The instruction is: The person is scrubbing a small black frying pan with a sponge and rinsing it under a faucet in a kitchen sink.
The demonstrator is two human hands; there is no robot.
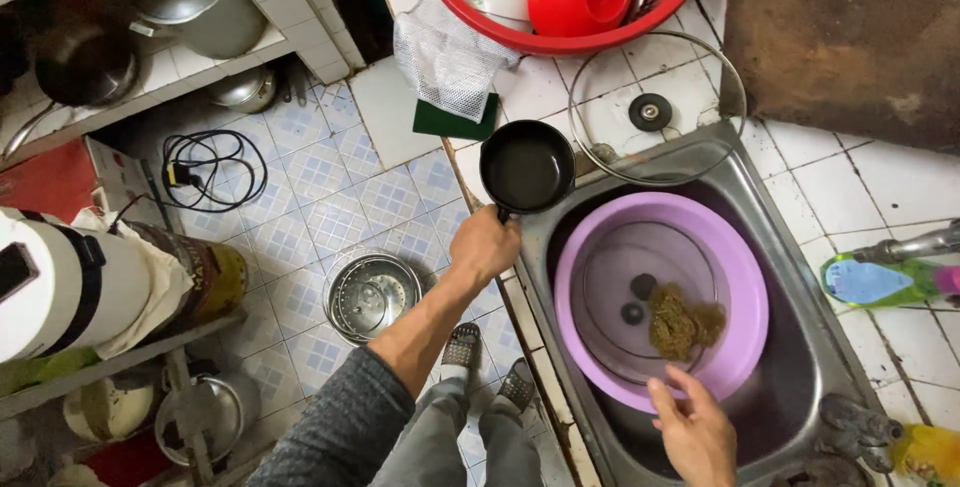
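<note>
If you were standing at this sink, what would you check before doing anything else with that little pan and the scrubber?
1. Grip on the pan: left hand is closed around the handle of the small black pan. Ok.
2. Pan level: it looks flat, held over the counter edge. Ok.
3. Scrubber in hand: right hand is open beside the brownish scrubber, not holding it. Not ok.
4. Basin seated: the purple basin sits inside the metal sink. Ok.
5. Basin free: a clear lid lies in it. Not ok.
6. Pan clean inside: cannot tell.
</note>
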